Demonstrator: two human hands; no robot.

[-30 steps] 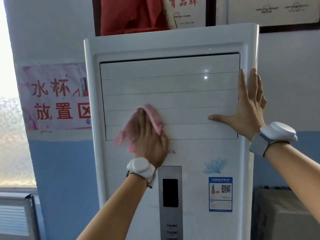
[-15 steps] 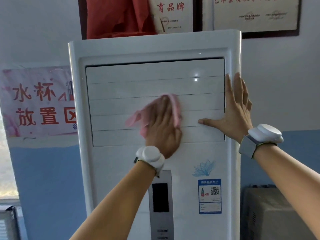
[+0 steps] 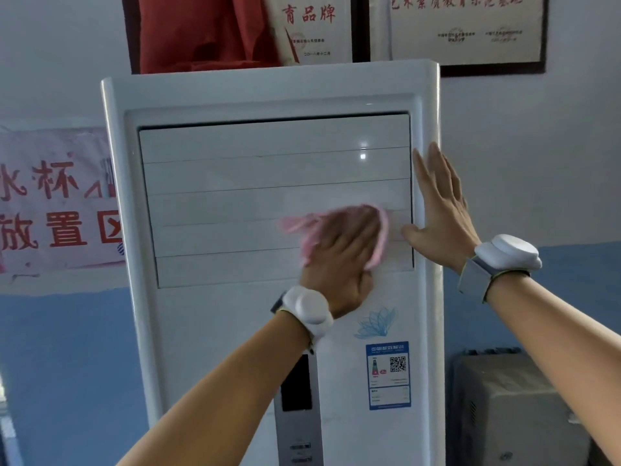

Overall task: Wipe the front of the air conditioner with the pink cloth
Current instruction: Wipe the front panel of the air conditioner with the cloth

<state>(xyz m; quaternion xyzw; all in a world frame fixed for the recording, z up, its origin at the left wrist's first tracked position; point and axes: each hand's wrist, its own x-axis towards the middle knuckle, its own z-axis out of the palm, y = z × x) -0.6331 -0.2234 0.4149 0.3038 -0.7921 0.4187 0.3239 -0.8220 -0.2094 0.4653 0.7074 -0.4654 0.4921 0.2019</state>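
Air conditioner (image 3: 235, 331) stands upright against the wall, a tall white floor unit with its front toward the camera. One pink cloth (image 3: 381, 230) lies flat against the louvre panel (image 3: 235, 203), low and to the right, pinned there under the left hand (image 3: 339, 260). That hand is spread palm-down over the cloth — pressing it to the panel, not gripping it in a fist; the cloth's edges show above and to both sides of the fingers, blurred with motion. The right hand (image 3: 440, 213) is open and empty, fingers straight up along the right edge of the louvre panel, thumb resting on a slat just beside the cloth, apparently bracing the unit.

Progress, as a judgement: wiping is under way on the lower slats. No visible difference in cleanliness marks which areas are done, so the completed share cannot be stated. The upper slats, the frame around them and the lower front — control strip (image 3: 297, 415), sticker (image 3: 388, 375) — appear to remain.

Count: one air conditioner, one cloth, two hands, each wrist carrying one white band device; five slats on the panel; one blue sticker; one red-lettered poster (image 3: 57, 200) on the wall to the left; two framed plaques above.
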